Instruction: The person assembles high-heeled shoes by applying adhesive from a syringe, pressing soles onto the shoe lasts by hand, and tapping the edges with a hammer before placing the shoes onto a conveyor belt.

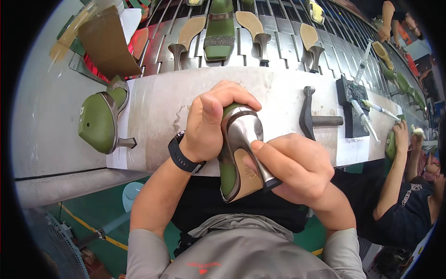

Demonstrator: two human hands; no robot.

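Over the near edge of the bench, a high-heeled sandal (246, 128) with a shiny metallic heel and tan sole is held on a green shoe last (227, 177). My left hand (206, 123), with a black watch on the wrist, curls round its back and far end, the thumb raised. My right hand (299, 167) grips the heel from the right, thumb and fingers against the metallic surface near the black heel tip (271, 182). The right fingertips are partly hidden. At the left of the bench another green last (97, 123) carries a heeled sandal.
A hammer (309, 114) lies right of my hands, beside a black block (349, 125) holding several syringes. Beyond the bench, a slatted metal conveyor (288, 49) carries several heeled sandals. A brown cardboard piece (106, 44) stands back left. At the right a co-worker's arm (395, 162) holds a green last.
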